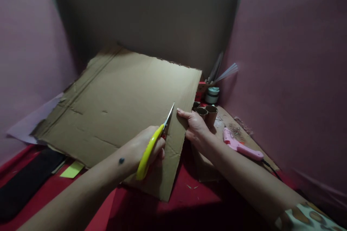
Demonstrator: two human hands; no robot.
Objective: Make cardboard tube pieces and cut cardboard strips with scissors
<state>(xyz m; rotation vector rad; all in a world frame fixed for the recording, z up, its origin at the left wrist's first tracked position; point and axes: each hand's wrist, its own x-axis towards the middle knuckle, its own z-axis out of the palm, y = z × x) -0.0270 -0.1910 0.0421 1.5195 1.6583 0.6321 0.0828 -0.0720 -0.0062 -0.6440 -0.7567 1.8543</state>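
A large sheet of brown cardboard [127, 86] tilts up across the middle of the view, with creases and ragged edges. My left hand [148, 146] is closed round a pair of scissors [149, 151] with yellow handles. Their pointed metal blades lie over the cardboard near its right side; whether they touch it I cannot tell. My right hand [196, 126] grips the sheet's right edge, thumb on the face turned to me and the other fingers mostly hidden behind it.
Right of the sheet are a pink glue gun [241, 146] with a black cord, cardboard tubes [210, 115], a lidded jar [212, 95] and translucent sticks [227, 73]. A black strip [29, 178] and a yellow-green paper [72, 169] lie left on the red surface [189, 202]. Walls enclose the space.
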